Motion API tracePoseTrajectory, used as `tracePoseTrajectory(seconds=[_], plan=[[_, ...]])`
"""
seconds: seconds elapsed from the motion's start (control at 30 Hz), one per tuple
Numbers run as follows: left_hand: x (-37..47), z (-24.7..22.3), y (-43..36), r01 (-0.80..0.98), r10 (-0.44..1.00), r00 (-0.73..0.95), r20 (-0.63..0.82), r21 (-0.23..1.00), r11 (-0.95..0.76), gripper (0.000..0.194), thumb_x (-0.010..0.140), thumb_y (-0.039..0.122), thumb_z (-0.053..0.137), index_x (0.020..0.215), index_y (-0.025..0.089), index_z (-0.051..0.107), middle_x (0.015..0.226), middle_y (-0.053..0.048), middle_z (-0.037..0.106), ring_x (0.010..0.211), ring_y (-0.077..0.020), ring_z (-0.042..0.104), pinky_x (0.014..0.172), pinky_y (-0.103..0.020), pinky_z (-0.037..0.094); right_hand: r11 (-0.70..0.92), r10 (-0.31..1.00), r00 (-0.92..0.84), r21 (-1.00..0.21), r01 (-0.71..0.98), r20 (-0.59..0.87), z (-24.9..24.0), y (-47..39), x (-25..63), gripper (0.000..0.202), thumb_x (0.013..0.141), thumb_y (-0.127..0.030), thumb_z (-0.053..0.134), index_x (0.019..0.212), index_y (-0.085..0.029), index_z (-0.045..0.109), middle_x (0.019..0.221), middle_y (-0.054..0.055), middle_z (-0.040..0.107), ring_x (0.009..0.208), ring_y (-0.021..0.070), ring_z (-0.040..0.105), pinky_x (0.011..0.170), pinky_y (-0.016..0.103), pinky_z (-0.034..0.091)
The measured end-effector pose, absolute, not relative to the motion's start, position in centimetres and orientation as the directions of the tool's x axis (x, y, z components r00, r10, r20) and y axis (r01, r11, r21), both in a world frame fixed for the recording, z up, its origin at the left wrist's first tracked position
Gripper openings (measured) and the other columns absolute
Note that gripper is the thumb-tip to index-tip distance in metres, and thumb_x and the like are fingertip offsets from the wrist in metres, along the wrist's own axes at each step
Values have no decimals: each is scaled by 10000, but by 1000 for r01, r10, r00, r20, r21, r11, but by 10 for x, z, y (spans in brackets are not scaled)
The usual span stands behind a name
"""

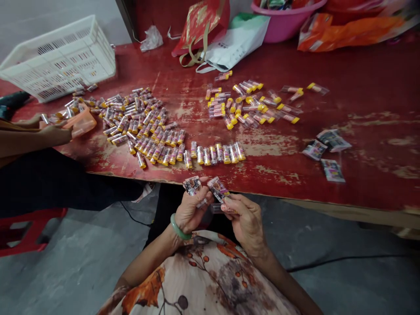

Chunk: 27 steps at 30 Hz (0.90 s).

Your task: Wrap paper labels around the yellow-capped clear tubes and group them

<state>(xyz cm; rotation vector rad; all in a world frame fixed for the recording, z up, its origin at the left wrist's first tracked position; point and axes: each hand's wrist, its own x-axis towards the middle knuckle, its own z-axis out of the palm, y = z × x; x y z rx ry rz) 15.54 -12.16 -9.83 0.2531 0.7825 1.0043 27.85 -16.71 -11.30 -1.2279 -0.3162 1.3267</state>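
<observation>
My left hand [193, 208], with a green bangle at the wrist, holds a small stack of printed cards [193, 185] between thumb and fingers. Beside it, my right hand [246, 216] pinches one printed card [218, 188] and also has a clear tube [217, 208] under its fingers. Both hands are just off the table's front edge. Beyond them on the red table [278, 170] stands a row of filled tubes [213, 154] with yellow caps. A large group of similar tubes [144, 122] lies to the left, and more tubes [252, 105] lie farther back.
Printed packets [332, 141] lie at the right. A co-worker's hands [55, 133] hold an orange scoop [83, 122] at the left, near a white crate [65, 57]. Bags [236, 41] and a pink basin [285, 19] stand at the back.
</observation>
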Motion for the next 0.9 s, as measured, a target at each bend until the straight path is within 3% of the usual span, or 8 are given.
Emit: tracePoseTrajectory(seconds=[0.17, 0.4, 0.47, 0.63, 0.73, 0.9], plan=[[165, -93, -122, -577, 816, 222, -533, 603, 551, 358, 493, 226, 908, 732, 111, 666, 648, 12, 611, 542, -69, 505, 543, -212, 405, -214, 850, 324, -833, -510, -416, -117, -171, 274, 173, 617, -323, 789, 659, -176, 710, 529, -6, 620, 449, 81, 436, 452, 220, 297], [158, -88, -116, -538, 799, 209, -564, 616, 575, 330, 553, 232, 880, 662, 101, 597, 532, 58, 486, 418, -10, 361, 396, -157, 251, -243, 909, 240, -901, -359, -341, -118, -184, 294, 225, 736, -368, 752, 848, -176, 712, 528, -39, 541, 442, 53, 357, 414, 202, 252], [156, -88, -114, -562, 785, 232, -575, 579, 590, 357, 549, 226, 883, 641, 105, 559, 546, 59, 482, 414, 0, 345, 390, -146, 241, -149, 928, 291, -949, -280, -231, -114, -191, 305, 189, 760, -329, 742, 878, -185, 705, 532, -53, 504, 447, 51, 362, 419, 202, 262], [159, -89, -113, -591, 732, 309, -607, 480, 648, 354, 564, 200, 877, 677, 105, 555, 602, 40, 531, 416, 10, 348, 381, -126, 237, 134, 896, 412, -985, 108, 167, -99, -198, 314, 86, 805, -204, 701, 890, -203, 691, 826, 2, 626, 634, 94, 555, 548, 229, 429], [160, -88, -115, -594, 676, 367, -639, 399, 699, 335, 579, 175, 870, 697, 107, 564, 591, 47, 527, 414, 9, 359, 379, -115, 248, 280, 837, 365, -891, 357, 408, -94, -193, 308, 120, 798, -120, 690, 891, -195, 683, 849, 18, 646, 743, 134, 616, 654, 261, 498], [159, -89, -112, -609, 602, 423, -677, 280, 742, 293, 634, 144, 836, 712, 116, 555, 593, 47, 533, 408, 4, 367, 374, -110, 266, 414, 679, 259, -650, 638, 687, -101, -190, 305, 265, 780, -58, 695, 1006, -194, 669, 869, 34, 664, 746, 141, 638, 641, 258, 534]])
